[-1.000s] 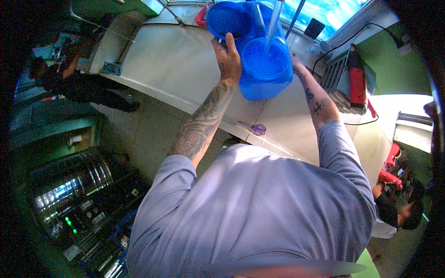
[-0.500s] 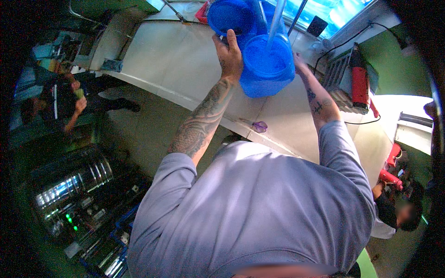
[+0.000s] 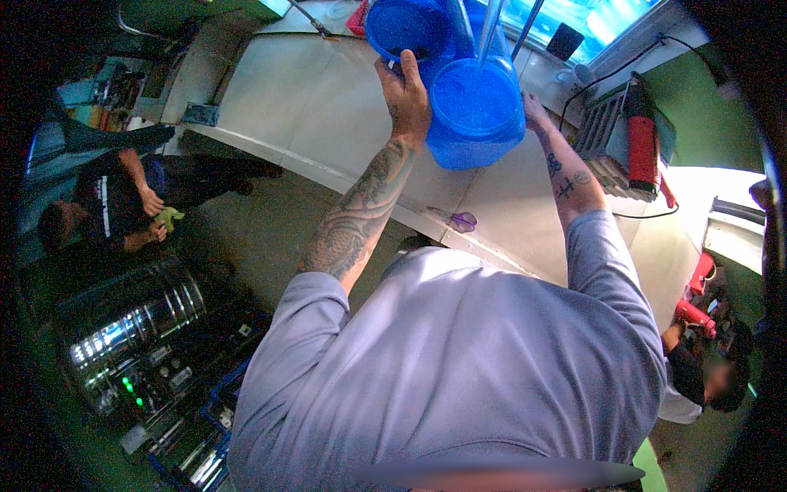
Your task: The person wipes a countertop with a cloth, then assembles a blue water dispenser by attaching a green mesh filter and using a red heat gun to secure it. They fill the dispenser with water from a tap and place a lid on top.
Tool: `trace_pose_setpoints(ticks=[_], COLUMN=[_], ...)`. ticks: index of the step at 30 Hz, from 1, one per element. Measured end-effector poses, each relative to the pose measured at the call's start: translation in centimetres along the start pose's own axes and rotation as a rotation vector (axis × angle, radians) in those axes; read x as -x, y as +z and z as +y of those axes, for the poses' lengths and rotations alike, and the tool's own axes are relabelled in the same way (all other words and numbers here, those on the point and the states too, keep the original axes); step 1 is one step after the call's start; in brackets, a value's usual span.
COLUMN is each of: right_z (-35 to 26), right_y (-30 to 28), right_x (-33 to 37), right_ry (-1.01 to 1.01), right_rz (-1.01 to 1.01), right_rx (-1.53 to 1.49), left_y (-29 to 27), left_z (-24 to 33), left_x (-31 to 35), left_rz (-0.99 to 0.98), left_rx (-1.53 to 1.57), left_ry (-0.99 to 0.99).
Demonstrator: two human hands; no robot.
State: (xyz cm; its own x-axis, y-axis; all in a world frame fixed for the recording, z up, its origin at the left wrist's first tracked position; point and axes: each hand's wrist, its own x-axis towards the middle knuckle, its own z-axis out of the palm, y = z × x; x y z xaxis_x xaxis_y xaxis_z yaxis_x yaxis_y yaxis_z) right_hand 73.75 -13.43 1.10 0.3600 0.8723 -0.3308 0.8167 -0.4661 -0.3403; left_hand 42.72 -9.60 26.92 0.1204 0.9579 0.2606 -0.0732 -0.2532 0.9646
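Note:
At the far side of the worktop stands a blue translucent jug (image 3: 471,148) with a wide round opening facing me. Clear and dark thin rods rise from behind and within it. Next to it on the left is a round blue tub (image 3: 407,33) with a dark inside. My left hand (image 3: 408,98) holds the near edge of this tub, thumb up along it and fingers on the outer side. On the jug's right side my right hand (image 3: 534,113) is against or close to the wall; its fingers are mostly hidden.
Purple-handled scissors (image 3: 463,221) lie near the worktop's front edge. On the right are a red and black tool (image 3: 642,148), a grey slatted box (image 3: 607,135) and a black cable. A shiny metal cylinder (image 3: 135,320) stands lower left. Two other people are at the sides.
Both my hands stay at the blue containers, almost unmoved. The person on the left has lowered their hands, with a green cloth in them. The view has shifted slightly.

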Motion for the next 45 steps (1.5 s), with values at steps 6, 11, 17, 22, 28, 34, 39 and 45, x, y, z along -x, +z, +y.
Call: trace_pose_setpoints(ticks=[6, 11, 17, 22, 28, 34, 39, 45], right_z=[-0.5, -0.6, -0.9, -0.4, 0.4, -0.2, -1.0, -1.1], right_y=[-0.6, -0.4, -1.0, -0.8, 0.2, -0.9, -1.7, -1.4], right_x=[0.4, 0.0, 0.3, -0.4, -1.7, -0.7, 0.3, 0.0], right_ry=[0.058, 0.076, 0.084, -0.056, -0.075, -0.171, -0.171, -0.102], right_rz=[0.005, -0.004, -0.022, -0.022, 0.001, -0.033, 0.002, 0.002], right_rx=[-0.108, -0.083, -0.136, -0.007, 0.013, 0.131, 0.097, -0.001], left_y=[0.1, 0.2, 0.1, 0.0, 0.0, -0.1, 0.0, 0.1], left_z=[0.5, 0.5, 0.6, 0.6, 0.1, 0.1, 0.1, 0.2], left_x=[0.1, 0.0, 0.2, 0.2, 0.0, 0.1, 0.0, 0.1], left_rz=[-0.002, 0.01, 0.004, -0.005, -0.005, -0.013, 0.008, 0.005], left_rx=[0.01, 0.009, 0.036, -0.01, 0.015, 0.008, 0.01, 0.023], left_ry=[0.015, 0.027, 0.02, 0.031, 0.002, 0.026, 0.033, 0.034])
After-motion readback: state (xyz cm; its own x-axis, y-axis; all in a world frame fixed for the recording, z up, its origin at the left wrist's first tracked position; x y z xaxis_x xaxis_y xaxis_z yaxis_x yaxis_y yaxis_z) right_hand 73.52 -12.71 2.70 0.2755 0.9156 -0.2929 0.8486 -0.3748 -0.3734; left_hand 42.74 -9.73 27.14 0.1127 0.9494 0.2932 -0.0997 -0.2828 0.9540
